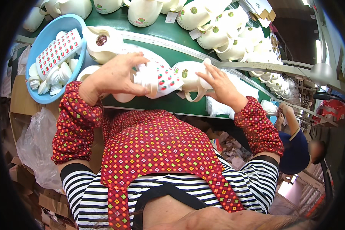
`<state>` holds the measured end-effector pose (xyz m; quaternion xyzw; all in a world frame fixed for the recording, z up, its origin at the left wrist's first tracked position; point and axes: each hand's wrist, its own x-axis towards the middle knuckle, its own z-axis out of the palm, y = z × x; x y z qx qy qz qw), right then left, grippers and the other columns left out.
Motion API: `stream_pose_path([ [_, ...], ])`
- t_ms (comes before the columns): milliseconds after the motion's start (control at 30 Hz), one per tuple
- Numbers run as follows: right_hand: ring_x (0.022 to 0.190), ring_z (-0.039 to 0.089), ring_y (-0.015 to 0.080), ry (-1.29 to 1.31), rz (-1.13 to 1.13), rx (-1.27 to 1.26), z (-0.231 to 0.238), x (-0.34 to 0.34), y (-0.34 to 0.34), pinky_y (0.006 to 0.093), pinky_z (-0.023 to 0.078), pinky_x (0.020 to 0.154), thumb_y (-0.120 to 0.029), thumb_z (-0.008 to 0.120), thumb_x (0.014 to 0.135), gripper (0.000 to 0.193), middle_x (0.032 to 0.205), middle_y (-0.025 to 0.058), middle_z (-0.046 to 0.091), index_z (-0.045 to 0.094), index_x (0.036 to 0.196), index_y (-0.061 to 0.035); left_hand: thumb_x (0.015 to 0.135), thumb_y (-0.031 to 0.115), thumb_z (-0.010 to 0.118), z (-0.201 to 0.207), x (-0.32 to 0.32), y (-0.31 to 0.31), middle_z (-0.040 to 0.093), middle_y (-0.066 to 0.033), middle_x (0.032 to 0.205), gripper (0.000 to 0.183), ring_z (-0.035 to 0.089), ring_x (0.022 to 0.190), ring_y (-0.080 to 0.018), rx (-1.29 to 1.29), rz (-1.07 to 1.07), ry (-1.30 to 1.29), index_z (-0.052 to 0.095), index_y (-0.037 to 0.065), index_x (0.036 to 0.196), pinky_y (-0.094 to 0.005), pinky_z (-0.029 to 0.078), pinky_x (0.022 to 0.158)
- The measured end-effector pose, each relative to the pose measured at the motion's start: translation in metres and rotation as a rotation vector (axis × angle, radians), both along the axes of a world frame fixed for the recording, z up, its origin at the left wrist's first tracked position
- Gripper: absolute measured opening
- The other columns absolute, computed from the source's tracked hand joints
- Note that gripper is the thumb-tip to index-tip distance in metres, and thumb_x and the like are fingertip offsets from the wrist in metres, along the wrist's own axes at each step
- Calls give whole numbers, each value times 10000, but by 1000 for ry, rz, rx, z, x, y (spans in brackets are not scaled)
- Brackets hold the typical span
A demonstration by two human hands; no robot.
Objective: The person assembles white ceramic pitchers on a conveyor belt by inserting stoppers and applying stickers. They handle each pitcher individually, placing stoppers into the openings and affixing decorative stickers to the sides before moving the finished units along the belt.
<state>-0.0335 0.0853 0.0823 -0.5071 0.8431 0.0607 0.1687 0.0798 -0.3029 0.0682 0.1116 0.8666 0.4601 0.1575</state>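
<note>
My left hand (117, 74) is curled around a white threaded stopper (146, 80), with its thumb below and fingers above. Against the stopper lies a white sheet of red-and-green stickers (168, 81). To the right, a cream jug (188, 73) with a small printed emblem rests tilted on the green bench, its handle toward me. My right hand (222, 86) grips the right end of that jug, fingers bent over it; the palm side is hidden. Just beyond my left hand stands an open cream jug (103, 43) with a shiny brown inside, and other cream pieces sit partly under my wrist.
A blue basin (36, 63) at the left holds white stoppers and another sticker sheet (59, 53). Several tagged cream jugs (142, 13) line the green bench (153, 36) behind a metal rail. Clear plastic bags (218, 107) lie at right. A co-worker (295, 142) is farther right.
</note>
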Motion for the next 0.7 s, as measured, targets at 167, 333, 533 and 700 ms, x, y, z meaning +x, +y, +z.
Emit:
stream_pose_path([
  [167, 1303, 538, 474, -181, -556, 49, 8, 8, -21, 486, 486, 1077, -328, 886, 793, 856, 1535, 275, 439, 480, 1521, -133, 692, 371, 866, 29, -34, 0, 548, -263, 1500, 822, 537, 1388, -374, 38, 149, 135, 604, -40, 1355, -408, 394, 1176],
  [333, 1343, 506, 452, -143, -212, 12, 8, 0, -12, 464, 498, 1081, -67, 796, 809, 712, 1531, 205, 478, 544, 1463, -192, 717, 553, 825, 9, -68, 1, 722, -233, 1202, 819, 709, 1110, -336, -26, 338, 68, 680, -1, 1302, -393, 544, 975],
  [533, 1440, 429, 422, -100, 180, 34, -1, -14, 5, 462, 489, 1128, 136, 639, 794, 744, 1610, 86, 434, 589, 1427, -253, 872, 324, 757, 19, -101, -20, 759, -72, 1091, 384, 689, 988, -165, 366, 447, 52, 754, 49, 1140, -309, 533, 901],
  [700, 1485, 383, 404, -89, 239, 77, -2, -19, 0, 455, 421, 1200, 118, 631, 803, 722, 1640, 73, 397, 585, 1435, -229, 828, 540, 797, -18, -107, -11, 759, -121, 1077, 644, 753, 906, -200, 254, 527, -109, 737, 39, 1229, -327, 587, 825],
])
